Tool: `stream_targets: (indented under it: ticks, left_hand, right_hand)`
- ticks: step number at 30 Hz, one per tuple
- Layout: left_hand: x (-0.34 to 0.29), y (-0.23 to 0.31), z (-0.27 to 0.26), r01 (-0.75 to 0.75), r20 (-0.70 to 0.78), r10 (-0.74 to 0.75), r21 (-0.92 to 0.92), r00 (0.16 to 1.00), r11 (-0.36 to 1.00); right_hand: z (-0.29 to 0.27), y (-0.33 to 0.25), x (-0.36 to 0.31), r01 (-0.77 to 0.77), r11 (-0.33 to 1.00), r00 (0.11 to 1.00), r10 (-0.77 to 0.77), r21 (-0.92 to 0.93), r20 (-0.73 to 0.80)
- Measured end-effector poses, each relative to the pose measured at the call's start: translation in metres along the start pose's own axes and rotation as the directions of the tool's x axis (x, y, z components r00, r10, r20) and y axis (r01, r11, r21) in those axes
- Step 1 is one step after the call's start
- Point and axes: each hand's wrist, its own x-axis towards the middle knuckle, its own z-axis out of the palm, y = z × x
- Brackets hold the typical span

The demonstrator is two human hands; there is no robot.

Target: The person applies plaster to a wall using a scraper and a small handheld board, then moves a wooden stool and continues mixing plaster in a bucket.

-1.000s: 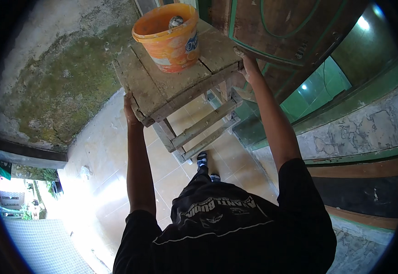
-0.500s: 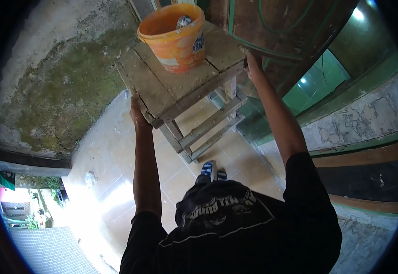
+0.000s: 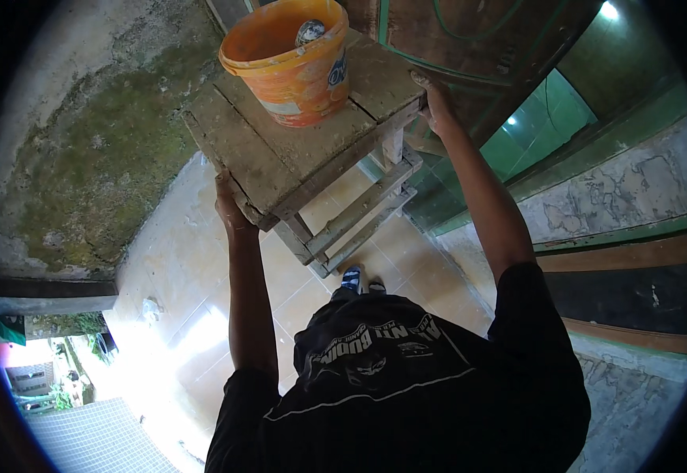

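A rough wooden table [image 3: 256, 146] with a worn plank top and slatted legs is between my hands, tilted in view. My left hand [image 3: 233, 206] grips its near left edge. At the right corner my right hand [image 3: 436, 106] clasps the edge, fingers over the top and pale with dust. An orange plastic bucket [image 3: 300, 91], smeared with dried material, stands on the tabletop toward the far side. A round speckled thing [image 3: 310, 32] shows inside the bucket; its kind is unclear. Whether the table legs touch the floor I cannot tell.
A mossy, stained wall [image 3: 83, 165] rises at left. Right of the table are a brown wooden door [image 3: 477, 47], a green-tiled opening [image 3: 540, 126] and a peeling wall [image 3: 611, 197]. Beige tiles [image 3: 288, 276] cover the floor, with bright glare at lower left.
The table and bucket have shifted a little to the left, with both hands still gripping the table. The surroundings have drifted slightly left too.
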Motion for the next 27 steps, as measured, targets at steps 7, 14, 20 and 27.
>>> stream_targets:
  ticks: [7, 14, 20, 27]
  left_hand:
    - [0.001, -0.001, -0.003, 0.001, 0.037, -0.002, 0.027, 0.999, 1.000]
    - [-0.008, 0.004, 0.005, 0.045, 0.138, -0.049, 0.031, 0.989, 0.999]
    - [-0.017, 0.002, -0.011, 0.011, 0.081, -0.021, 0.123, 0.996, 0.992]
    - [-0.065, -0.045, -0.170, 0.203, -0.258, -0.110, 0.368, 0.960, 0.907]
  right_hand:
    - [-0.012, 0.002, 0.006, 0.032, 0.999, 0.998, -0.031, -0.015, 0.061]
    - [-0.006, -0.002, -0.003, 0.037, 0.996, 0.994, -0.028, -0.083, 0.106]
    - [-0.003, -0.001, -0.017, 0.037, 0.963, 0.999, -0.032, -0.267, 0.024]
    - [-0.012, 0.042, -0.051, -0.018, 1.000, 0.981, 0.015, -0.013, -0.191]
